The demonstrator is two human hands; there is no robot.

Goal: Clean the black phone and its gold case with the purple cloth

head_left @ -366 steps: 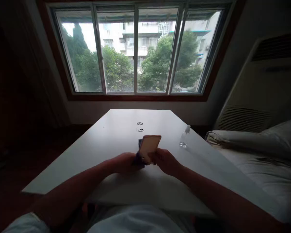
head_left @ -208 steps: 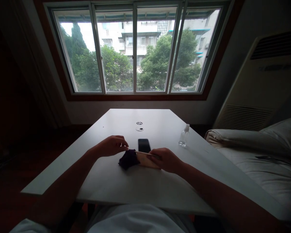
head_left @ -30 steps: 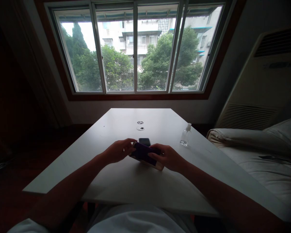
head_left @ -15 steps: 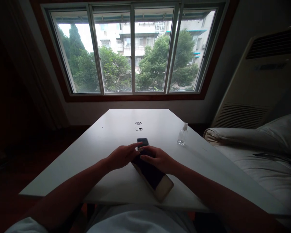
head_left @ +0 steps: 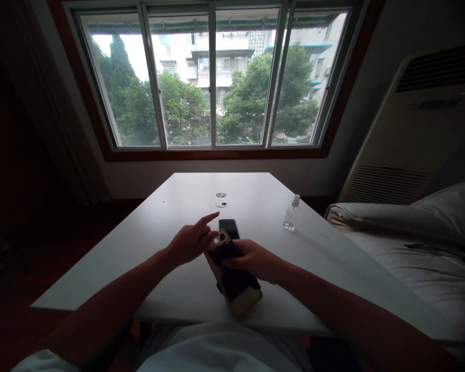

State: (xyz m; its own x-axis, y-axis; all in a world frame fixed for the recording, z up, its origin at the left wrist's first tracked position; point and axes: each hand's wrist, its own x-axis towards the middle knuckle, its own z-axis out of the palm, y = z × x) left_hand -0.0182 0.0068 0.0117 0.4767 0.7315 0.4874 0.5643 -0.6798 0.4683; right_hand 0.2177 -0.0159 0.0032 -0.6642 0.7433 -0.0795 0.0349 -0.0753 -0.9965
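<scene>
Daylight falls across a white counter (head_left: 178, 297). Over its near side, the right hand's (head_left: 256, 259) fingers grip dark purple cloth (head_left: 238, 280) against a tan rectangular phone case (head_left: 245, 305); the left hand (head_left: 189, 243) touches its upper end, grip unclear. Beyond: black phone (head_left: 230, 228), clear spray bottle (head_left: 291, 217).

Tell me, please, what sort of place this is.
Probably a living room or a small office; I cannot tell which. A white table stands before a wide window, and on the right are what look like a floor-standing air conditioner and a pale sofa.
</scene>
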